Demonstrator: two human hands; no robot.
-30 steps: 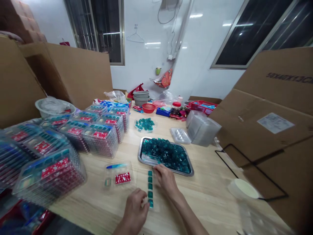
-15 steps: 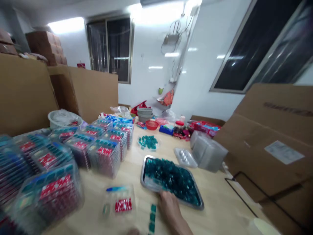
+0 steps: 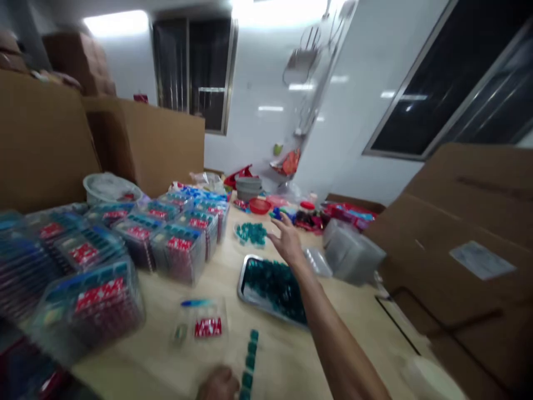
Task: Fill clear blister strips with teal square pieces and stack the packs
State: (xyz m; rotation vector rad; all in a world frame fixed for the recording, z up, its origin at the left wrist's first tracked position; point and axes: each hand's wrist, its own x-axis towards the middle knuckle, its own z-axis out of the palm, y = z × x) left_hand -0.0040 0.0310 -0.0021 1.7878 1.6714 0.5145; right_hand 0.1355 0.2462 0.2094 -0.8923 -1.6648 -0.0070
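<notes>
My right hand (image 3: 287, 240) is stretched out over the far side of a metal tray (image 3: 266, 306), fingers apart, with nothing seen in it. Dark teal cube-like pieces (image 3: 272, 283) fill the tray. Just left of the fingertips lies a clear dish with lighter teal pieces (image 3: 252, 234). Low in the view, my left hand (image 3: 219, 382) is blurred, its fingers curled; what they hold, if anything, is hidden. Beside it runs a row of teal squares (image 3: 250, 362). Beyond it lies a clear plastic tray (image 3: 220, 308) with a red packet (image 3: 208, 328) and a blue pen-like item (image 3: 195, 303).
Stacks of filled clear trays (image 3: 179, 250) crowd the left. At right stand stacked clear plastic containers (image 3: 353, 255) and a large cardboard box (image 3: 462, 222). A red basket (image 3: 260, 206) and assorted packages sit at the back.
My right hand has gone from the tray's near edge up and forward past it, fingers now spread. My left hand has come further into view at the bottom.
</notes>
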